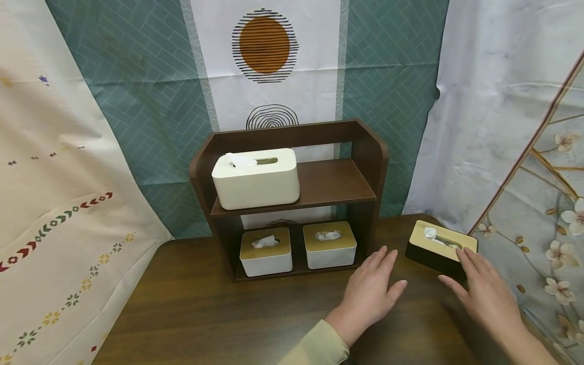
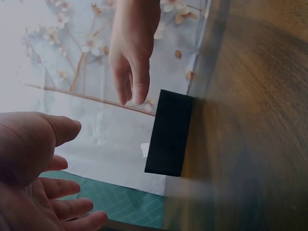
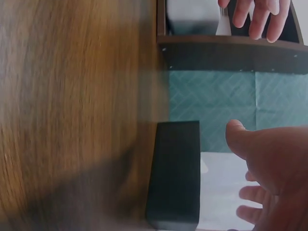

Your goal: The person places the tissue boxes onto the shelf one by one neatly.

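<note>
On the right part of the table stands a black tissue box (image 1: pixel 441 248) with a light wooden lid and a white tissue poking from its slot. My right hand (image 1: pixel 488 291) hovers at its near right side, fingers extended; the right wrist view shows the hand above the box, apart from it. To the left of the box, my left hand (image 1: pixel 367 291) is held in the air in front of the shelf, fingers spread and holding nothing. The left wrist view shows the box's dark side (image 2: pixel 169 133) between the two hands.
A dark brown two-tier shelf (image 1: pixel 337 180) stands at the back. A large cream tissue box (image 1: pixel 257 185) sits on its upper tier, left side. Below are two white tissue boxes with wooden lids, left (image 1: pixel 266 263) and right (image 1: pixel 330 257). Curtains (image 1: pixel 524 152) hang around the table (image 1: pixel 191 314).
</note>
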A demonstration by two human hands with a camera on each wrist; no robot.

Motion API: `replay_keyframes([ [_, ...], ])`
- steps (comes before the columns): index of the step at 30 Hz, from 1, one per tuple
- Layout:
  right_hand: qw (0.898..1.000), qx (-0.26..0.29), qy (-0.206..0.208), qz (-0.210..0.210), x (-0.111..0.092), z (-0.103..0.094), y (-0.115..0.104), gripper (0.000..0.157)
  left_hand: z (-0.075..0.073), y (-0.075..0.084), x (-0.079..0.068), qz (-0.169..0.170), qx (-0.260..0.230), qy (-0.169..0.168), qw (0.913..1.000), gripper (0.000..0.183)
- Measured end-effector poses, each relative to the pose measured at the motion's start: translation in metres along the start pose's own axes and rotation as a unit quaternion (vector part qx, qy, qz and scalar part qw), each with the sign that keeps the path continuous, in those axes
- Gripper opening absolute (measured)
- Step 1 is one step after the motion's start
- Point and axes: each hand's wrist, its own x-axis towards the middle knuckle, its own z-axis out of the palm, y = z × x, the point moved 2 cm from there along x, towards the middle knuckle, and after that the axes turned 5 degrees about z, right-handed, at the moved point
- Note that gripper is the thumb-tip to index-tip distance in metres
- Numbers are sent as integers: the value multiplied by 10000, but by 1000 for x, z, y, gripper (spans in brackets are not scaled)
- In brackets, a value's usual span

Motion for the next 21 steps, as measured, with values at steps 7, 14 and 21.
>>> replay_keyframes([
  [7,9998,-115,-104,-82,3,6,13,86,7,5,10,133,57,-131,9998,65],
  [14,9990,-248,-360,113,14,9,24,85,18,4,21,79,93,-81,9999,65],
  [21,9967,-284,-675,351,21,15,36,90,32,7,29,111,198,-84,9997,65],
])
